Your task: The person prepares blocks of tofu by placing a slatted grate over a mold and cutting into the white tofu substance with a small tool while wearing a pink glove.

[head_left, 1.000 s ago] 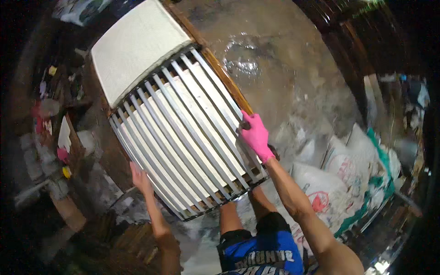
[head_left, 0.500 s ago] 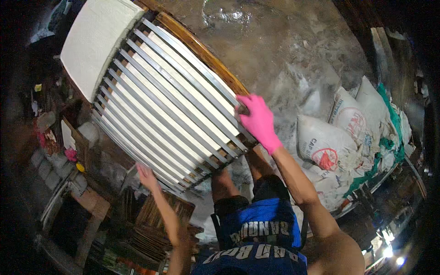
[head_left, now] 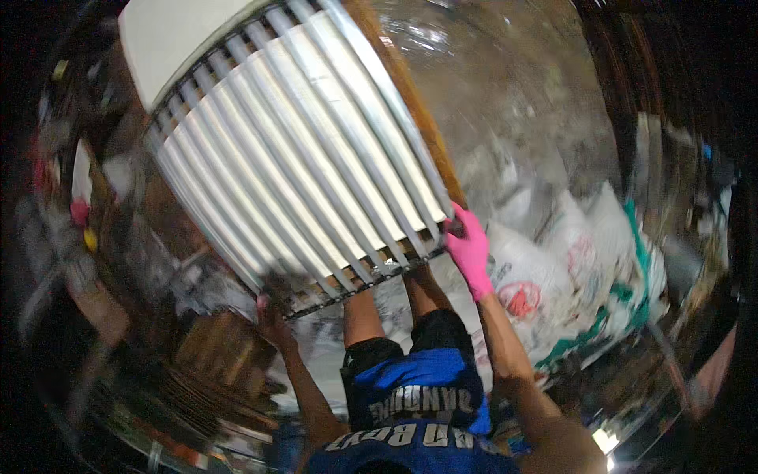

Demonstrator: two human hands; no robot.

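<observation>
Pretty blurry shot, but on the left some coloured clutter (head_left: 79,213) is seen in the dark. The left hand (head_left: 272,316) is clamped on the near left corner of the slatted metal rack (head_left: 292,158), fingers curled under its edge. The rack is held tilted out in front, long axis running away up-left, white slabs (head_left: 170,31) showing beneath. The right hand (head_left: 471,249), in a pink glove, is gripped on the near right corner. Both hands sit about equally close. White sacks (head_left: 553,276) are piled on the right.
</observation>
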